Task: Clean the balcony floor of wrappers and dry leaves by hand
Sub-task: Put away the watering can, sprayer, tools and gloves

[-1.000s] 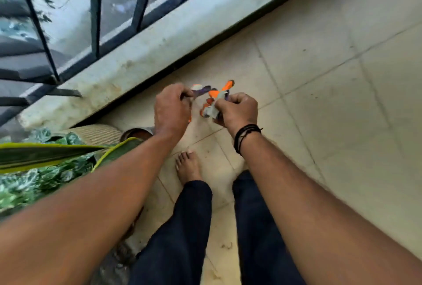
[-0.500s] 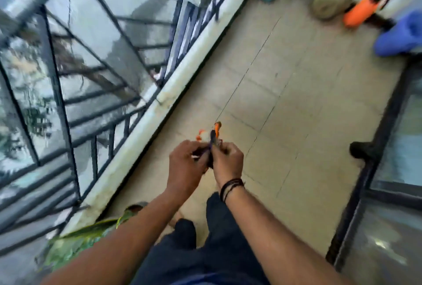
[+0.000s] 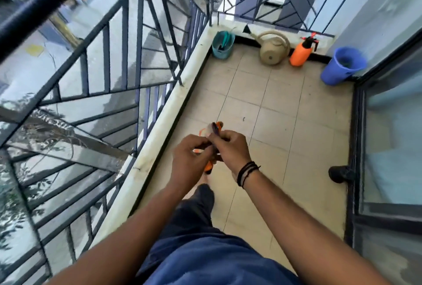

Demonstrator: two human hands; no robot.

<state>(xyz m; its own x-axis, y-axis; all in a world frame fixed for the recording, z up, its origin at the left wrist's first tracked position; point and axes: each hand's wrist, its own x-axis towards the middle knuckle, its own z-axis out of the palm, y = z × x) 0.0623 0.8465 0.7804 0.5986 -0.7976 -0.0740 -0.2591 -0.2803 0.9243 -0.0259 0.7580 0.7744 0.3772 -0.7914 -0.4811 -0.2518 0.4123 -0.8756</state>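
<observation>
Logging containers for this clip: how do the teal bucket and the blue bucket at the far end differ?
The teal bucket sits in the railing corner with tools inside; the blue bucket sits by the glass door, looks larger, and its contents are unclear. Both stand open-topped on the tiled floor.

No legible txt anywhere; print on wrappers [image 3: 213, 130] prob too blurred to read.

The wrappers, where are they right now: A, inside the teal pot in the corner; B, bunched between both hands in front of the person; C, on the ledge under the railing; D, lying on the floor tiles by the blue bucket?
B: the orange and purple wrappers are pinched between the left hand and the right hand, held above the floor tiles, well short of the blue bucket.
</observation>
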